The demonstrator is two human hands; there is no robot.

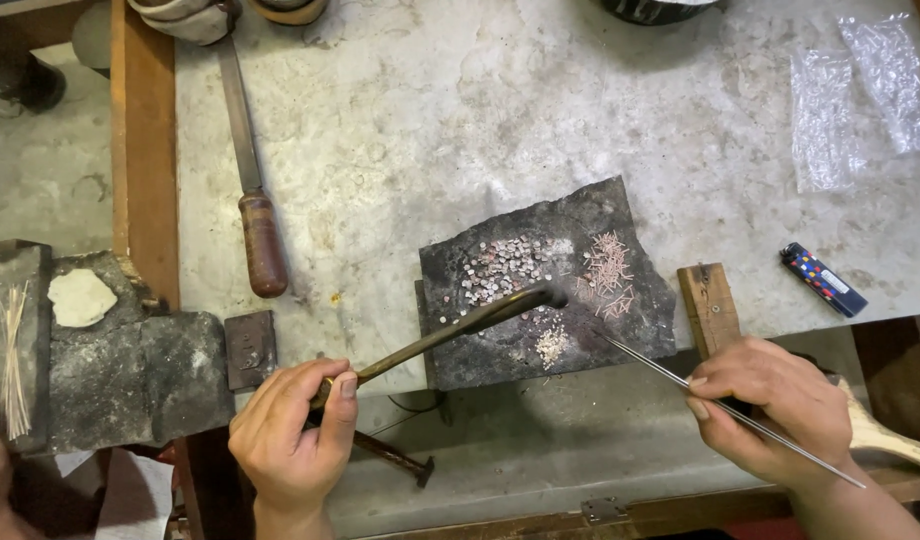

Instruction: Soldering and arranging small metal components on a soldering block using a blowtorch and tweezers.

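two hands work over the dark slab: the left hand fists a torch pipe, the right hand pinches a thin rod toward its small metal bits.

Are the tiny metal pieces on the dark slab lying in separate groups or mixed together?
Separate groups: round silvery pieces, copper-coloured wire bits and a pale heap lie apart on the slab.

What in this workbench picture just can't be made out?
- Head view: dark vessel cut off by the top edge.
- Thin rod: its middle is hidden inside the right hand.
- Torch: its grip is hidden by the left hand.
- Tiny pieces on the slab: too small to identify.
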